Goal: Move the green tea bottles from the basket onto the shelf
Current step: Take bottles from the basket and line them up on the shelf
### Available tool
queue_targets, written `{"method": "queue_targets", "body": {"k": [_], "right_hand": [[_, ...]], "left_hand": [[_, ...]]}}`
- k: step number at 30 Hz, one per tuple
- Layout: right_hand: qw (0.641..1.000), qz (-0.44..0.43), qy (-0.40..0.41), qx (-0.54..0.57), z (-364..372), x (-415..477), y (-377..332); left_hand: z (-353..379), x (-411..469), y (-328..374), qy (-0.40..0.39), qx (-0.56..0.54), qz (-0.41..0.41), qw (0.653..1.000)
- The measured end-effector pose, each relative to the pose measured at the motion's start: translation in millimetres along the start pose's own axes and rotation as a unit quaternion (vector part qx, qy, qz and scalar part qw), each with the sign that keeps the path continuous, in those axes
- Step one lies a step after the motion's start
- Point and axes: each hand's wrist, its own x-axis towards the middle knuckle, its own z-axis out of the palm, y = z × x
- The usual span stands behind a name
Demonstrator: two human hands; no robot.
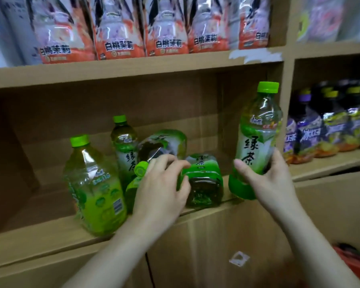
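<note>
— Where is your right hand?
— Your right hand (266, 179) grips an upright green tea bottle (258, 142), its base at the front edge of the shelf (40, 231).
— And your left?
— Your left hand (162, 190) lies with curled fingers over the tipped bottles (204, 183); whether it grips one, I cannot tell. Two standing bottles (94, 183) are just left of it.
</note>
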Motion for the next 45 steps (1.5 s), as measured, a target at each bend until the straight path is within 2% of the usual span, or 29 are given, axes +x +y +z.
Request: {"method": "queue_targets", "body": {"k": [2, 5, 7, 8, 11, 15, 17, 19, 21, 23, 27, 31, 35, 39, 41, 45], "right_hand": [[0.999, 0.012, 0.027, -0.023, 0, 17, 16], [0.997, 0.038, 0.027, -0.067, 11, 35, 36], [0.994, 0.05, 0.021, -0.096, 20, 40, 48], [0.993, 0.047, 0.018, -0.107, 24, 42, 54], [0.99, 0.049, 0.014, -0.132, 31, 46, 62], [0.983, 0.074, -0.024, -0.168, 26, 42, 55], [0.968, 0.06, 0.019, -0.241, 17, 27, 47], [0.962, 0.041, 0.082, -0.257, 11, -2, 38], [0.982, 0.134, 0.01, -0.133, 17, -28, 25], [0.973, 0.225, -0.059, 0.007, 28, -41, 20], [0.954, 0.264, -0.08, 0.113, 33, -51, 6], [0.92, 0.282, -0.089, 0.258, 35, -70, -2], [0.944, 0.218, -0.044, 0.243, 32, -94, -19], [0.973, 0.095, -0.076, 0.194, 35, -109, -55], [0.97, 0.044, -0.109, 0.211, 45, -115, -77], [0.939, -0.006, -0.179, 0.294, 87, -126, -114]], "left_hand": [[10, 2, 8, -0.034, 0.032, 0.008, 0.999], [30, 5, 19, -0.157, 0.128, 0.014, 0.979], [41, 8, 27, -0.227, 0.168, -0.016, 0.959], [47, 9, 30, -0.238, 0.175, -0.03, 0.955], [62, 13, 43, -0.226, 0.174, -0.081, 0.955], [70, 24, 52, -0.133, 0.139, -0.13, 0.973], [67, 23, 53, -0.132, 0.124, -0.135, 0.974], [61, 13, 53, -0.1, 0.125, -0.121, 0.98], [51, -1, 54, -0.04, 0.133, -0.104, 0.985], [41, -18, 56, -0.014, 0.127, -0.092, 0.988], [25, -49, 51, -0.001, 0.087, -0.065, 0.994], [17, -77, 50, -0.077, 0.077, -0.093, 0.99], [-6, -89, 53, -0.132, -0.035, -0.102, 0.985], [-47, -94, 48, -0.05, -0.118, -0.148, 0.981], [-70, -95, 42, -0.004, -0.111, -0.155, 0.982], [-112, -94, 13, 0.057, -0.059, -0.174, 0.981]]}}
